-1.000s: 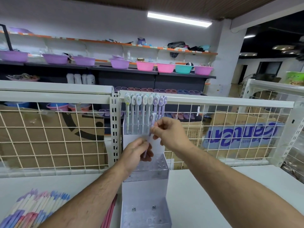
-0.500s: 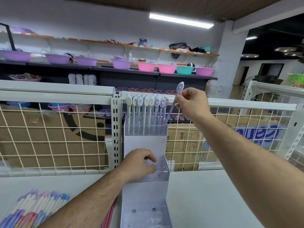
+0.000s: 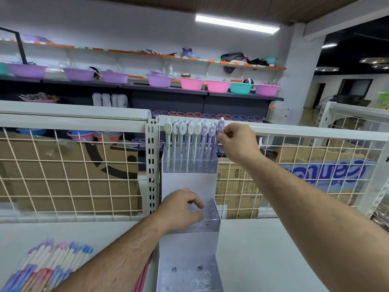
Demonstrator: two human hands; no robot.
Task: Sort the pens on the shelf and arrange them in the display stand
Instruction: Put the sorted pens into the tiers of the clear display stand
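Head view: seating a purple pen (image 3: 220, 125) in the display stand (image 3: 189, 184) at the shelf's (image 3: 273, 249) back edge.
Right grip (image 3: 237, 142) pinches the pen at the top row's (image 3: 190, 131) right end; left grip (image 3: 181, 209) clamps the middle tier (image 3: 210, 226). Keep the pen upright, find its hole, release once seated.

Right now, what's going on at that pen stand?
A person is loading a tiered display stand on the shelf. The right hand pinches a purple pen by its top, at the right end of the pen row standing in the top tier. The left hand grips the stand's middle tier. More loose pens lie piled at the lower left.
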